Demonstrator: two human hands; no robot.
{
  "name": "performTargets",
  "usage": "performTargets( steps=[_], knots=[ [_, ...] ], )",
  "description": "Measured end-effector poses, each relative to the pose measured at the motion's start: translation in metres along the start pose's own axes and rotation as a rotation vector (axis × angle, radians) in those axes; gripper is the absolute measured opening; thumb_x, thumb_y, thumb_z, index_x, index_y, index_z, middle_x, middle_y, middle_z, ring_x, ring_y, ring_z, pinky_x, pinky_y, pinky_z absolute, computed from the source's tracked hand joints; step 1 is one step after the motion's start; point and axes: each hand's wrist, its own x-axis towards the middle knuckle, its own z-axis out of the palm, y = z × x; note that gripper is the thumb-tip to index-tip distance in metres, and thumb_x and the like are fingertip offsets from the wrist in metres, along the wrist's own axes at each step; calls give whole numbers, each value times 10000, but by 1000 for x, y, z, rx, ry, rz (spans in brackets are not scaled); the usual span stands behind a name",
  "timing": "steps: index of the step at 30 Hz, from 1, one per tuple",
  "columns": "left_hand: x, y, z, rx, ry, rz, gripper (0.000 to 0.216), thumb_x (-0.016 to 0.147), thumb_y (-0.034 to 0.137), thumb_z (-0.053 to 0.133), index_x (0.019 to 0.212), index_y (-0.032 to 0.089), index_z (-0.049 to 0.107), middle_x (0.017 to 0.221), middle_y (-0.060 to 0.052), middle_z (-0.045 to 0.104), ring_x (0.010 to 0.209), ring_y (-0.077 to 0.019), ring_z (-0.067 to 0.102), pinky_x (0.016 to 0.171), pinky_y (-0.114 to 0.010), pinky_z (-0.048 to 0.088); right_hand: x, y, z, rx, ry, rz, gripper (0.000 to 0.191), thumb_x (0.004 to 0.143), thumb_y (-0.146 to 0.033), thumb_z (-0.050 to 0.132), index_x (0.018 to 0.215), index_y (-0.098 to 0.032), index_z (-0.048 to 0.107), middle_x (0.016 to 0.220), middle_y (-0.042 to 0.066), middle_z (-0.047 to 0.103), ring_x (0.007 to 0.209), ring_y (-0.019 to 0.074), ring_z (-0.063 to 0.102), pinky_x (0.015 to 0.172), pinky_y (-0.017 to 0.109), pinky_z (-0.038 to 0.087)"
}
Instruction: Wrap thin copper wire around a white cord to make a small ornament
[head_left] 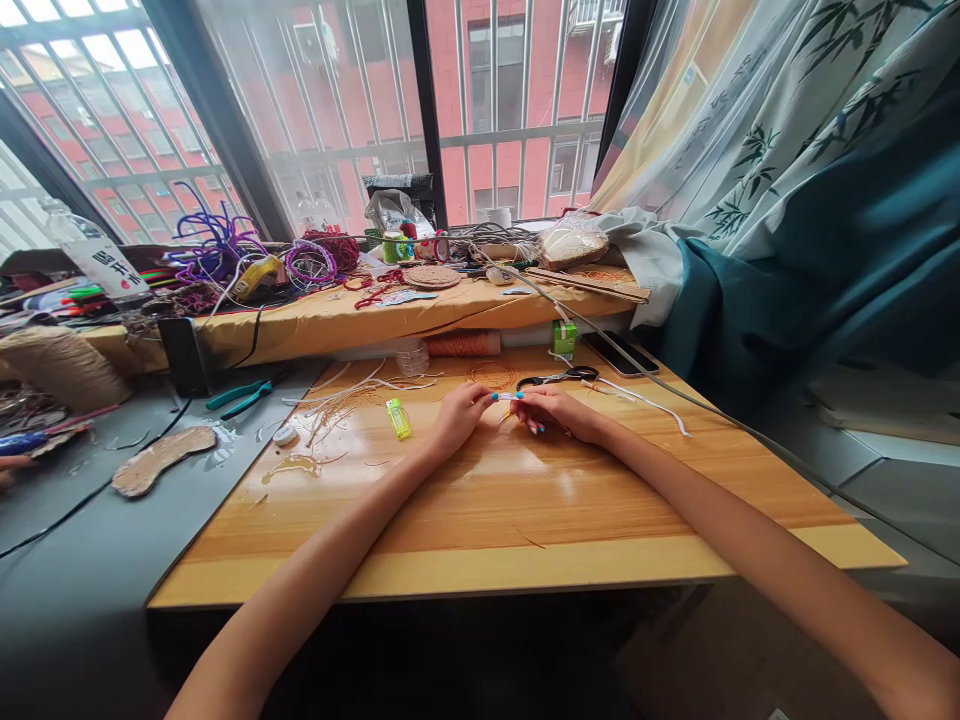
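Note:
My left hand point(459, 418) and my right hand point(553, 410) meet over the wooden table. Their thumbs and fingers pinch the two ends of a short white cord point(507, 396), stretched level between the fingertips. Below the right fingers an orange-brown thread end shows. Just behind the hands lie black-handled scissors point(559, 378) and a loose coil of orange thread point(491, 375). A yellow-green lighter point(399, 419) rests left of my left hand. White cords point(360, 388) lie at the back left, and another white cord point(649, 403) lies right of my right hand.
A phone point(619, 354) and a green carton point(564, 338) stand at the back right. An orange thread spool point(463, 344) and a clear cup point(412, 358) sit under the cluttered ledge point(337, 318). Teal pliers point(244, 398) lie left. At the far left edge is another person's hand point(13, 463).

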Motion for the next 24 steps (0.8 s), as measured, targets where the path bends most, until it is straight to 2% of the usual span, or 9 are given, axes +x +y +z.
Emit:
performTargets(
  steps=[7, 12, 16, 18, 22, 24],
  knots=[
    [-2, 0, 2, -6, -1, 131, 183, 769, 194, 459, 835, 129, 617, 799, -56, 599, 732, -117, 527, 689, -216, 397, 1, -3, 2, -41, 15, 70, 229, 754, -292, 421, 636, -121, 517, 550, -15, 500, 410, 37, 431, 400, 169, 284],
    [-3, 0, 2, 8, -2, 73, 184, 768, 179, 451, 882, 156, 594, 728, -22, 620, 657, -96, 543, 641, -199, 405, 3, 1, 1, 26, 44, 48, 221, 751, -294, 430, 638, -124, 515, 564, -16, 506, 400, 39, 433, 388, 170, 290],
    [-4, 4, 1, 33, -2, 32, 156, 769, 212, 450, 843, 161, 578, 668, -3, 611, 617, -88, 544, 611, -188, 397, 1, 2, -2, 135, 31, 24, 172, 722, -283, 490, 686, -122, 540, 589, -11, 524, 410, 46, 441, 395, 177, 314],
    [-5, 6, 0, 40, 0, 15, 155, 771, 228, 446, 835, 160, 570, 657, -2, 607, 605, -87, 540, 604, -189, 393, -1, 1, -4, 217, 7, -8, 171, 713, -277, 508, 758, -122, 565, 648, 1, 548, 454, 51, 464, 436, 180, 348],
    [-5, 7, 0, -29, 25, -55, 157, 769, 257, 440, 838, 160, 543, 626, 2, 594, 558, -84, 522, 572, -189, 389, -7, -5, -8, 451, -49, -74, 387, 768, -426, 388, 952, -135, 565, 871, 57, 575, 677, 101, 535, 622, 229, 423],
    [-4, 5, 1, -102, 38, -87, 154, 768, 266, 433, 827, 160, 528, 615, 5, 588, 543, -81, 517, 562, -187, 393, -7, -6, -7, 477, -54, -98, 450, 766, -477, 362, 1007, -144, 546, 957, 73, 561, 775, 123, 535, 697, 254, 424]
  ],
)
